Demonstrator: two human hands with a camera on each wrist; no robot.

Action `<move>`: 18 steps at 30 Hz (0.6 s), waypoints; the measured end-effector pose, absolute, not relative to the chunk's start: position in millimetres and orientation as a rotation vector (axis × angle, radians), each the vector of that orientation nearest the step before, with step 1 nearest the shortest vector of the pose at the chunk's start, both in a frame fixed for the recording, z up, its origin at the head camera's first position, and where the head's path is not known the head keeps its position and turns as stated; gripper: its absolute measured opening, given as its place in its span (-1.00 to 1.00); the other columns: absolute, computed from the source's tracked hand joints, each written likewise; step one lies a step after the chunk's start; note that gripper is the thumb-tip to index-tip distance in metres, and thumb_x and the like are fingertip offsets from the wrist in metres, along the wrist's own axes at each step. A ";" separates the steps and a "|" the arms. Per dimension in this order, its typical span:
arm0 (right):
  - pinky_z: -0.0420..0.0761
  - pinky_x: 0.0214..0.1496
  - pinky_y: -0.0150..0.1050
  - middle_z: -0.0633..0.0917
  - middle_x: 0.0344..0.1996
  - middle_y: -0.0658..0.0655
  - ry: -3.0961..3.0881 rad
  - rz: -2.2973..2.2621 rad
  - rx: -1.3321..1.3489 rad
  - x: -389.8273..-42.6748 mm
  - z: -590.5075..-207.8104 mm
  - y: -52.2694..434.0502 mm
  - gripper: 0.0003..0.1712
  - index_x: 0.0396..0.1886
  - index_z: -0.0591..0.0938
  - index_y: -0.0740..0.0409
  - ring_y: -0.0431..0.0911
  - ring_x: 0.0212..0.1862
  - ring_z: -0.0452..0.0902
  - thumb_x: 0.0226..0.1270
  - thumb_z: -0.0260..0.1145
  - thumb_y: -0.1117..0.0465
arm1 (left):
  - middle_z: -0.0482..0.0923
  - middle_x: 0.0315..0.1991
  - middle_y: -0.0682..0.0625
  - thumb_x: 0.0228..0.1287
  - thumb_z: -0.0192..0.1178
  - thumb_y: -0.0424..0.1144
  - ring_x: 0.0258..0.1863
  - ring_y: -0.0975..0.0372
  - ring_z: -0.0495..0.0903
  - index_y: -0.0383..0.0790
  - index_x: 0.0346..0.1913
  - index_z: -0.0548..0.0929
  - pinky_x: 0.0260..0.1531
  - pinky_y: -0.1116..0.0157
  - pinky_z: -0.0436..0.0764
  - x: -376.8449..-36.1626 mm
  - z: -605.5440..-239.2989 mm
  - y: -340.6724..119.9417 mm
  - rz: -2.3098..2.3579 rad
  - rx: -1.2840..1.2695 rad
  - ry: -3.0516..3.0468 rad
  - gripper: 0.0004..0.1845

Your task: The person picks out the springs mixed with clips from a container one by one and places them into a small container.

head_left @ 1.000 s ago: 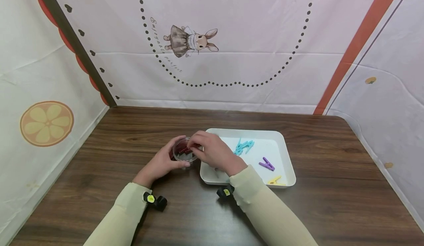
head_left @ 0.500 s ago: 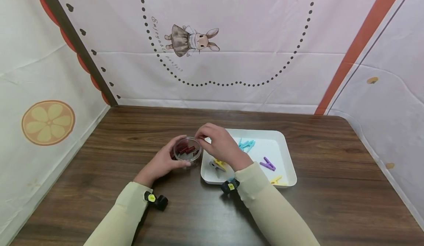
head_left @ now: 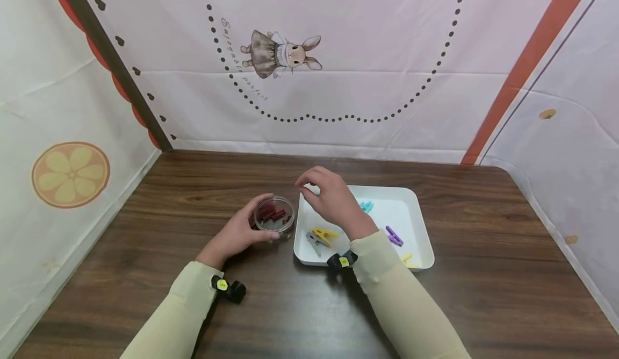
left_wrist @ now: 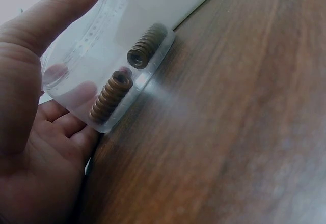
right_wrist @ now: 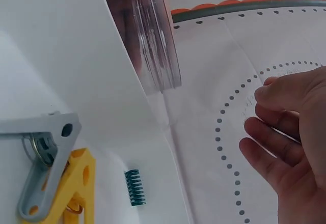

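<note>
My left hand [head_left: 237,234] grips a clear round plastic container [head_left: 293,215], thumb and fingers about its side. Several reddish-brown coil springs [head_left: 278,215] lie inside; the left wrist view shows two springs [left_wrist: 111,96] against the wall. Above the far left corner of the white tray [head_left: 382,203] hovers my right hand [head_left: 333,200]. Its fingers are loosely bent, thumb near the index fingertip, with nothing visible between them. A dark green coil spring [right_wrist: 135,187] lies in the tray near that hand, with a grey clothespin [right_wrist: 48,158] and a yellow clothespin [right_wrist: 76,188] close by.
Further right in the tray are a purple clothespin [head_left: 394,236], light blue clothespins [head_left: 366,206] partly behind the right hand, and another yellow clothespin [head_left: 408,261] partly under the sleeve. The wooden table [head_left: 285,305] meets printed cloth walls [head_left: 362,95] at the back and sides.
My right hand has moved from the container's rim to the right and away, over the tray's far left corner. The grey and yellow clothespins have come into sight. The left hand keeps its hold.
</note>
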State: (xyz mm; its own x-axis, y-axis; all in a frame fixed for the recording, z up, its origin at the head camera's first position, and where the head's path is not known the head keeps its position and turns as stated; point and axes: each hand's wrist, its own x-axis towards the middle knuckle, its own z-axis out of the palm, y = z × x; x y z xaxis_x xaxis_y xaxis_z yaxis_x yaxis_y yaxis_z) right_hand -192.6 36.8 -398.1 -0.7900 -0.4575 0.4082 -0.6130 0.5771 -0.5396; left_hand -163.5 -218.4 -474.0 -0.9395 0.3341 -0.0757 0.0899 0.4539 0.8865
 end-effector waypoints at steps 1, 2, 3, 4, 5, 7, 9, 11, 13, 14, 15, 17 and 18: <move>0.60 0.07 -0.20 0.66 -0.14 -0.02 -2.591 1.019 0.883 -193.0 -397.9 37.5 -0.87 -0.16 0.68 0.04 -0.12 -0.03 0.60 0.35 0.28 0.25 | 0.36 0.36 0.06 -0.10 0.52 0.10 0.31 0.11 0.39 0.25 0.39 0.21 0.35 -0.06 0.30 -163.8 -474.0 -218.4 1.483 0.365 2.467 -0.04; 0.60 0.08 -0.19 0.66 -0.13 -0.03 -2.603 1.023 0.874 -193.4 -397.8 38.2 -0.87 -0.15 0.68 0.03 -0.12 -0.02 0.60 0.36 0.28 0.25 | 0.36 0.36 0.07 -0.10 0.52 0.10 0.30 0.12 0.39 0.25 0.40 0.21 0.34 -0.06 0.30 -163.8 -474.1 -218.5 1.481 0.365 2.470 -0.04; 0.60 0.09 -0.19 0.66 -0.12 -0.03 -2.618 1.028 0.862 -193.7 -397.6 38.7 -0.87 -0.14 0.68 0.03 -0.12 -0.01 0.60 0.36 0.27 0.25 | 0.36 0.35 0.07 -0.10 0.52 0.09 0.30 0.12 0.40 0.25 0.39 0.21 0.34 -0.06 0.31 -163.8 -474.3 -218.6 1.484 0.365 2.470 -0.04; 0.60 0.09 -0.17 0.66 -0.11 -0.03 -2.637 1.034 0.849 -193.7 -397.0 39.4 -0.86 -0.13 0.68 0.02 -0.11 0.00 0.60 0.37 0.26 0.24 | 0.36 0.36 0.06 -0.10 0.52 0.08 0.30 0.11 0.40 0.24 0.40 0.21 0.34 -0.05 0.30 -163.7 -474.3 -218.3 1.489 0.369 2.467 -0.03; 0.59 0.10 -0.16 0.66 -0.10 -0.03 -2.657 1.040 0.835 -193.8 -396.5 39.9 -0.85 -0.12 0.68 0.02 -0.11 0.01 0.60 0.37 0.26 0.24 | 0.36 0.36 0.06 -0.09 0.53 0.07 0.30 0.11 0.39 0.22 0.40 0.21 0.35 -0.05 0.30 -163.6 -474.2 -218.1 1.495 0.372 2.464 -0.03; 0.59 0.11 -0.15 0.65 -0.07 -0.03 -2.710 1.043 0.800 -194.0 -395.8 40.8 -0.83 -0.10 0.68 0.00 -0.10 0.04 0.59 0.38 0.24 0.22 | 0.36 0.36 0.05 -0.09 0.52 0.07 0.30 0.11 0.39 0.21 0.41 0.21 0.34 -0.05 0.31 -163.4 -474.5 -218.0 1.494 0.373 2.464 -0.03; 0.58 0.11 -0.12 0.64 -0.04 -0.03 -2.765 1.040 0.762 -194.0 -394.4 41.4 -0.82 -0.07 0.67 -0.01 -0.09 0.07 0.58 0.39 0.24 0.21 | 0.36 0.35 0.04 -0.09 0.52 0.08 0.29 0.10 0.40 0.22 0.41 0.21 0.33 -0.05 0.32 -163.2 -474.3 -218.0 1.488 0.368 2.466 -0.03; 0.58 0.12 -0.11 0.64 -0.01 -0.03 -2.820 1.028 0.726 -194.2 -393.5 41.5 -0.80 -0.05 0.67 -0.04 -0.07 0.09 0.56 0.39 0.24 0.19 | 0.36 0.34 0.05 -0.10 0.52 0.10 0.29 0.11 0.40 0.24 0.40 0.21 0.33 -0.05 0.32 -163.0 -473.7 -218.0 1.480 0.359 2.471 -0.03; 0.58 0.10 -0.09 0.63 0.02 -0.02 -2.870 1.012 0.703 -194.7 -392.8 41.3 -0.78 -0.02 0.67 -0.05 -0.05 0.11 0.55 0.39 0.24 0.18 | 0.36 0.34 0.06 -0.11 0.52 0.11 0.29 0.11 0.40 0.25 0.40 0.21 0.34 -0.05 0.32 -163.0 -473.2 -218.1 1.479 0.358 2.471 -0.03; 0.58 0.10 -0.09 0.62 0.04 -0.01 -2.892 1.003 0.693 -194.9 -392.6 41.1 -0.77 -0.01 0.66 -0.06 -0.04 0.11 0.54 0.39 0.25 0.17 | 0.36 0.35 0.05 -0.10 0.52 0.10 0.30 0.11 0.39 0.24 0.40 0.21 0.34 -0.05 0.31 -162.8 -472.4 -217.9 1.484 0.361 2.468 -0.03; 0.58 0.09 -0.08 0.62 0.06 0.00 -2.911 0.992 0.686 -195.1 -392.6 40.9 -0.76 0.01 0.66 -0.06 -0.03 0.11 0.54 0.38 0.25 0.16 | 0.36 0.36 0.05 -0.10 0.52 0.09 0.32 0.11 0.39 0.24 0.40 0.22 0.36 -0.05 0.29 -162.6 -471.7 -217.6 1.489 0.363 2.464 -0.03; 0.57 0.11 -0.06 0.61 0.09 0.02 -2.948 0.972 0.673 -195.7 -392.7 40.6 -0.73 0.05 0.65 -0.06 -0.01 0.13 0.52 0.38 0.26 0.15 | 0.36 0.37 0.04 -0.10 0.53 0.07 0.34 0.11 0.37 0.22 0.40 0.22 0.37 -0.05 0.26 -162.2 -470.6 -217.1 1.507 0.374 2.452 -0.03; 0.56 0.13 -0.06 0.60 0.10 0.02 -2.962 0.963 0.670 -195.9 -392.9 40.5 -0.72 0.06 0.64 -0.06 0.00 0.14 0.52 0.38 0.26 0.15 | 0.36 0.37 0.03 -0.09 0.53 0.07 0.34 0.11 0.37 0.22 0.40 0.22 0.37 -0.05 0.26 -162.1 -470.9 -217.1 1.507 0.376 2.451 -0.03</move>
State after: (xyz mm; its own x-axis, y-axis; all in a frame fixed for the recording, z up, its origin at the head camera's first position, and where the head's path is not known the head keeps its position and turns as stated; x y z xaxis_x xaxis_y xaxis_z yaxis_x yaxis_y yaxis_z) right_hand -195.9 40.5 -392.9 -0.9107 -0.4040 0.0861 -0.3773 0.7289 -0.5712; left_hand -162.1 -217.1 -470.9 -0.9384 0.3389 -0.0680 0.0923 0.4353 0.8956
